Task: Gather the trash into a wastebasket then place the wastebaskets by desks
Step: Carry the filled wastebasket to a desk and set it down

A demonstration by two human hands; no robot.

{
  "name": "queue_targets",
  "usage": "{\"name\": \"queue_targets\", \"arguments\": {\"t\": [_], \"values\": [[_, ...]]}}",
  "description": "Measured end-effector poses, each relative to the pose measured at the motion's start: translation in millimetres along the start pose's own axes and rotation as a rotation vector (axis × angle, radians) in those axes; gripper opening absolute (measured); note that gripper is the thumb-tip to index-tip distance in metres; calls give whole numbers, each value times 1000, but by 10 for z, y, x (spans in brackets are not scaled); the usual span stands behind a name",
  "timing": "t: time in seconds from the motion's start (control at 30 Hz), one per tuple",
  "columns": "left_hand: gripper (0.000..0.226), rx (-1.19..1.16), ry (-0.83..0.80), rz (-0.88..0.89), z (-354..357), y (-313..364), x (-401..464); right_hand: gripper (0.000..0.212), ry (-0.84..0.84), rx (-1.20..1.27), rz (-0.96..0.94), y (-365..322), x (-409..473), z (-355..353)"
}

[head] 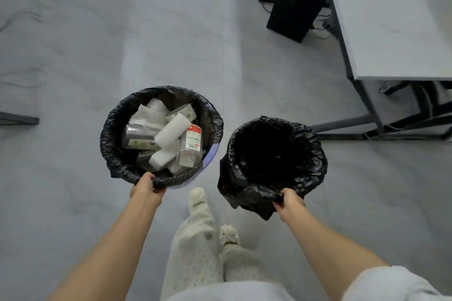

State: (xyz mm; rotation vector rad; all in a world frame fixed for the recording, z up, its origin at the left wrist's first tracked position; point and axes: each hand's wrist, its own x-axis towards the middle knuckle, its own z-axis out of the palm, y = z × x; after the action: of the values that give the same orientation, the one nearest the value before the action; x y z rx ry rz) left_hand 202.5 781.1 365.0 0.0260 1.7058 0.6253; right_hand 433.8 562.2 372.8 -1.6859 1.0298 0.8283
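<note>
**Two bins in hand, desk up on my right**

The desk lies ahead-right, nearer my right side. The full bin, packed with trash, hangs from my left hand, clenched on its near rim. My right hand grips the empty bin likewise, so I judge that one goes down first.

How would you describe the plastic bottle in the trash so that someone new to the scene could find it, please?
Start at the full black-lined round wastebasket that the left hand grips by the rim. On its right side, nearest the empty black-lined wastebasket, lies a clear plastic bottle. It alone carries a red-and-white label with a barcode.
</note>
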Motion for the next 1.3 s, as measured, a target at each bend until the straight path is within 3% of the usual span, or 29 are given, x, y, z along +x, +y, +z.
{"name": "queue_targets", "arguments": {"t": [0.2, 0.23, 0.4, 0.53, 0.73, 0.97, 1.2, 1.3], "values": [[54, 25, 18, -22, 899, 643, 732, 44, 25, 25, -2, -493, 295, 1232], [55, 38, 29, -68, 1247, 736, 1244, 44, 31, 41, 23, -565, 680, 1740], [57, -2, -7, -99, 1691, 842, 1811, 24, 14, 137, 51, -624, 1164, 2352], [53, 38, -17, -120, 2260, 714, 2593, 28, 5, 225, 104, -626, 1892, 2897], [53, 65, -45, -121, 2676, 373, 3315, 43, 44, 271, 182, -452, 2740, 3156], [52, 84, -36, -131, 2844, 86, 3499, 42, 48, 248, 255, -355, 3258, 3109], [30, 126, -11, -164, 3003, 124, 3087, 52, 121, -63, 373, -625, 2996, 3010], [27, 108, 23, -149, 3132, 276, 2691, 47, 97, -123, 309, -902, 2598, 3158]]}}
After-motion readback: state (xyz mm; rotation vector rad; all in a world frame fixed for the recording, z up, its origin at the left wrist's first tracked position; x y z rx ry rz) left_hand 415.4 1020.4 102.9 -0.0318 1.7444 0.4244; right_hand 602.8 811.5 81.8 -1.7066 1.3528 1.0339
